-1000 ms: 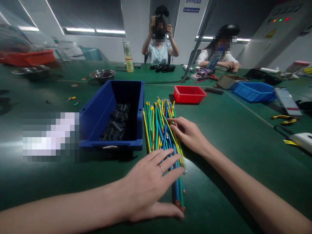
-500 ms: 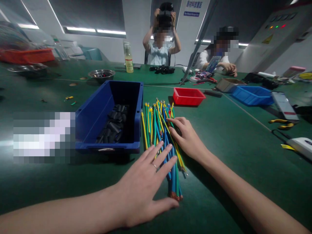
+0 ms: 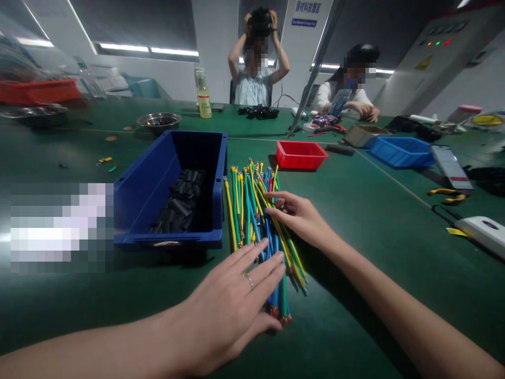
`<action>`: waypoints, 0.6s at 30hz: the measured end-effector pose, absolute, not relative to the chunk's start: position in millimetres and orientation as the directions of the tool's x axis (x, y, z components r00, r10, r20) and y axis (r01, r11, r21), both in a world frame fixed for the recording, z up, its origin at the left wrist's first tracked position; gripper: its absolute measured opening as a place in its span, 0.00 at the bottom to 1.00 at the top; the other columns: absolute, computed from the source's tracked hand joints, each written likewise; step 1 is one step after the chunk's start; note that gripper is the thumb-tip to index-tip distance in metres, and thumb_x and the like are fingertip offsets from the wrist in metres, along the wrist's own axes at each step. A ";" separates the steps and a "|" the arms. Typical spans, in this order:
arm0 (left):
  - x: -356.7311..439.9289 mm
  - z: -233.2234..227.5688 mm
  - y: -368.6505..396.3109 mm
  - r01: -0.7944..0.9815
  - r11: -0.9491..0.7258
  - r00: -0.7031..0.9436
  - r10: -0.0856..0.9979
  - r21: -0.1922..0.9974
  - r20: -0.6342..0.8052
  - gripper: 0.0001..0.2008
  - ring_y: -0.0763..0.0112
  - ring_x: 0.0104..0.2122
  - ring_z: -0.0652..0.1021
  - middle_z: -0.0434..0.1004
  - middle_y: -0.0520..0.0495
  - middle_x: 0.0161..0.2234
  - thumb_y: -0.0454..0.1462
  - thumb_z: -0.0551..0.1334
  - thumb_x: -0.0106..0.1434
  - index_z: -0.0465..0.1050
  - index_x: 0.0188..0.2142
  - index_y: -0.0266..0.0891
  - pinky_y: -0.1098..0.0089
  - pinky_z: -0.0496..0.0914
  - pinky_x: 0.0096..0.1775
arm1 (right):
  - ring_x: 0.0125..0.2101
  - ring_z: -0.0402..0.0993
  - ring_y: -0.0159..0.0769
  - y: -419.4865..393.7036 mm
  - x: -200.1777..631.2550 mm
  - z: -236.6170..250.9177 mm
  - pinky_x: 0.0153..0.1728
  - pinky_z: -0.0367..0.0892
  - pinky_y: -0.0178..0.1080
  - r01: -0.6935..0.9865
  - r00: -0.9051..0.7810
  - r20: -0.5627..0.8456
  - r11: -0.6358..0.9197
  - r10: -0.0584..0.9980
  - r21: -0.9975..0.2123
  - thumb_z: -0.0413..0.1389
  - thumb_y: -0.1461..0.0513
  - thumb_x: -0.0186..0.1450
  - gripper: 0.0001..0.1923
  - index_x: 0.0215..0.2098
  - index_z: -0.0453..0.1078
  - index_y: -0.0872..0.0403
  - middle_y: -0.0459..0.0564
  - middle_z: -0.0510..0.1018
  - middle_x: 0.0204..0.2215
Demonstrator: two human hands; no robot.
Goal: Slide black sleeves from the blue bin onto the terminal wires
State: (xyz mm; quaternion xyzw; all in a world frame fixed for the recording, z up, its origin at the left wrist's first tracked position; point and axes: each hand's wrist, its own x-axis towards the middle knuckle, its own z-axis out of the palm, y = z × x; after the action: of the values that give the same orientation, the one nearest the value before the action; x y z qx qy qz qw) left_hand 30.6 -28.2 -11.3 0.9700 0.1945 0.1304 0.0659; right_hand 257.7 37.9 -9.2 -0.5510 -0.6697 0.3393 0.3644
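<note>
Head view: left hand (image 3: 229, 308) flat, fingers spread on the near end of the wire bundle (image 3: 262, 226); right hand (image 3: 302, 218) open on its middle, beside the blue bin (image 3: 158, 195). Suggest keeping palms flat and squaring the ends.

Wide desk (image 3: 374, 221) covered in dark green matting, a thin pale seam crossing it. Behind, a white wall (image 3: 213, 47) with dark roller blinds (image 3: 134, 21) drawn over the windows, bright strips of light (image 3: 145, 50) along their lower edges. White pillar carrying a blue sign (image 3: 303, 22). At far right, a grey control cabinet (image 3: 430, 58) with small coloured lamps. Slanted metal pole (image 3: 315, 68) rising from the desk.
</note>
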 end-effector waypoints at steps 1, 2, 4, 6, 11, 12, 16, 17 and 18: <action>30.2 -12.0 -28.6 0.363 -0.916 0.884 0.397 0.173 0.247 0.27 0.52 0.69 0.59 0.60 0.42 0.69 0.46 0.54 0.73 0.58 0.66 0.35 0.53 0.59 0.68 | 0.29 0.68 0.31 39.8 258.2 -9.6 0.32 0.66 0.38 0.410 -0.081 0.092 0.117 0.992 -0.904 0.60 0.52 0.62 0.25 0.53 0.72 0.56 0.46 0.73 0.32; 29.6 -12.3 -28.8 0.366 -0.915 0.879 0.399 0.169 0.262 0.24 0.52 0.69 0.60 0.60 0.42 0.69 0.44 0.53 0.74 0.59 0.66 0.37 0.53 0.60 0.67 | 0.28 0.68 0.31 41.6 259.0 -9.7 0.31 0.66 0.37 0.343 -0.030 0.076 0.081 0.997 -0.936 0.61 0.52 0.60 0.27 0.53 0.72 0.57 0.45 0.73 0.30; 28.5 -10.9 -28.7 0.358 -0.917 0.880 0.394 0.176 0.266 0.23 0.51 0.68 0.61 0.59 0.40 0.69 0.41 0.52 0.74 0.59 0.66 0.38 0.50 0.61 0.66 | 0.23 0.66 0.29 44.1 261.4 -8.9 0.27 0.64 0.37 0.267 0.075 0.056 0.034 0.996 -0.963 0.61 0.53 0.58 0.28 0.53 0.70 0.59 0.43 0.71 0.26; 27.4 -7.7 -27.7 0.339 -0.918 0.891 0.384 0.208 0.242 0.25 0.48 0.69 0.60 0.58 0.38 0.69 0.42 0.54 0.73 0.57 0.66 0.37 0.47 0.61 0.66 | 0.19 0.62 0.28 44.8 264.9 -6.7 0.23 0.60 0.36 0.258 0.150 0.057 0.017 0.987 -0.966 0.59 0.53 0.59 0.29 0.54 0.68 0.60 0.40 0.68 0.22; 26.7 1.1 -23.0 0.216 -0.932 0.945 0.274 0.292 0.176 0.27 0.54 0.71 0.53 0.54 0.40 0.71 0.39 0.55 0.72 0.53 0.67 0.36 0.52 0.55 0.69 | 0.22 0.63 0.29 43.2 275.7 -0.2 0.27 0.63 0.37 0.401 0.237 0.184 0.077 0.954 -0.913 0.56 0.58 0.59 0.26 0.54 0.71 0.59 0.41 0.68 0.23; 27.2 2.3 -22.4 0.203 -0.930 0.950 0.262 0.306 0.168 0.27 0.56 0.72 0.51 0.52 0.42 0.72 0.38 0.54 0.72 0.52 0.68 0.37 0.54 0.54 0.69 | 0.23 0.65 0.31 43.0 277.8 -0.4 0.29 0.64 0.38 0.495 0.228 0.226 0.087 0.947 -0.864 0.54 0.58 0.61 0.25 0.55 0.71 0.58 0.43 0.71 0.25; 31.6 6.3 -22.3 0.250 -0.906 0.956 0.288 0.342 0.063 0.31 0.59 0.72 0.49 0.48 0.43 0.72 0.34 0.57 0.68 0.50 0.69 0.38 0.57 0.53 0.70 | 0.43 0.75 0.44 42.8 281.5 -10.6 0.48 0.69 0.48 0.787 0.068 0.272 0.116 0.960 -0.606 0.49 0.55 0.67 0.21 0.50 0.76 0.54 0.54 0.80 0.43; 32.9 7.0 -22.7 0.267 -0.898 0.955 0.296 0.349 0.032 0.33 0.59 0.72 0.50 0.48 0.43 0.72 0.34 0.58 0.67 0.49 0.69 0.37 0.56 0.53 0.70 | 0.51 0.73 0.48 42.7 280.7 -14.7 0.54 0.66 0.52 0.810 0.031 0.266 0.132 0.963 -0.571 0.49 0.53 0.67 0.22 0.51 0.76 0.54 0.57 0.78 0.50; 34.2 7.5 -23.1 0.280 -0.890 0.953 0.303 0.358 0.008 0.34 0.58 0.72 0.51 0.48 0.42 0.72 0.34 0.58 0.66 0.49 0.69 0.36 0.56 0.53 0.70 | 0.57 0.68 0.52 42.5 279.1 -18.5 0.59 0.61 0.55 0.823 -0.001 0.267 0.152 0.964 -0.547 0.50 0.50 0.68 0.25 0.54 0.75 0.55 0.59 0.75 0.56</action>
State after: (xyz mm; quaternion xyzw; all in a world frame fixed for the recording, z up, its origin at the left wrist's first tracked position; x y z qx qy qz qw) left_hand 34.2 -23.1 7.5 0.9717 0.1501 0.0316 0.1796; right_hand 279.1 42.5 -18.5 -0.6404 -0.6975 0.1173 0.2993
